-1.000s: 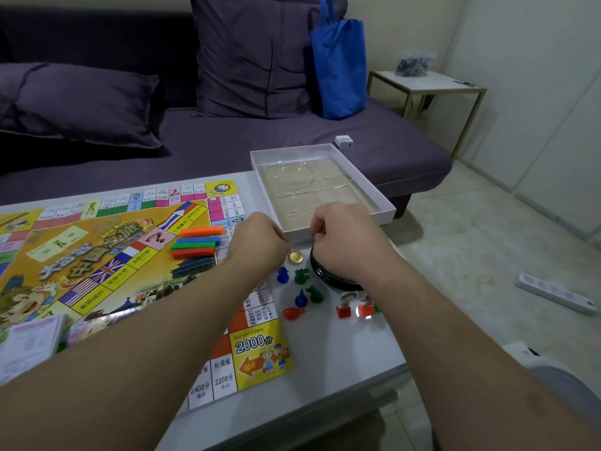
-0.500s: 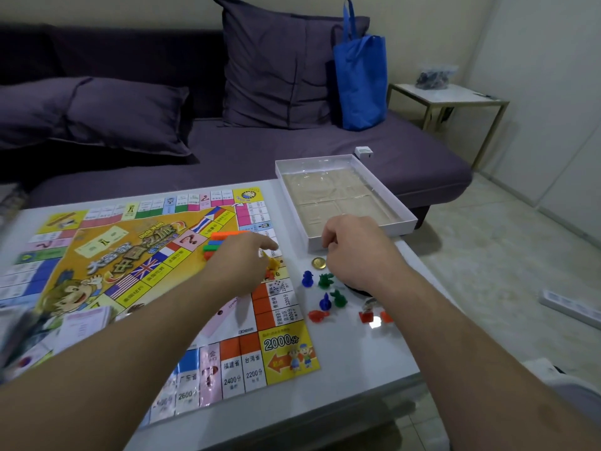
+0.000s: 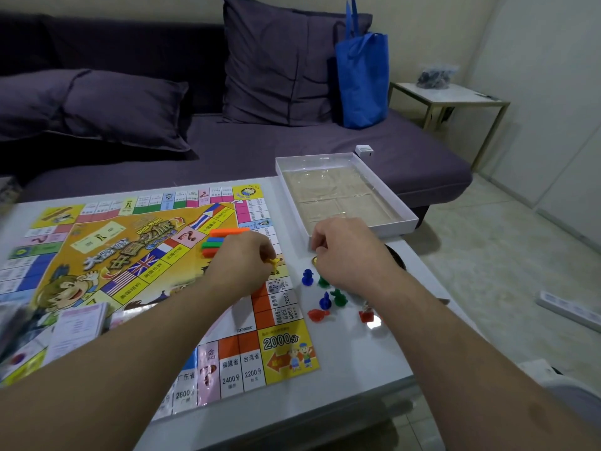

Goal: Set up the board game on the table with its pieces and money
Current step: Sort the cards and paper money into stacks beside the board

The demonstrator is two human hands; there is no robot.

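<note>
While partly hand-covered, board [image 3: 146,271] lies flat, glossy, yellow-centred, apparently creased.

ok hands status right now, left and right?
Left hand: pinching a small yellow game piece over the board.
Right hand: fingers curled by the gold coin; cannot tell if it holds anything.

Game board [image 3: 156,281]: printed paper or card, glossy, catches glare near the front edge. Tabletop [image 3: 351,359]: smooth white, semi-gloss. Pawns [image 3: 325,299]: moulded plastic, shiny, in blue, green, red. Stacked bars [image 3: 224,242]: plastic, matt-ish. Box [image 3: 403,209]: white card walls, clear glossy plastic insert. Coin [image 3: 314,260]: gold, metallic-looking. Sofa [image 3: 292,151] and cushions: matt purple cloth. Bag [image 3: 362,79]: blue fabric. Floor [image 3: 507,255]: pale, smooth tile.
</note>
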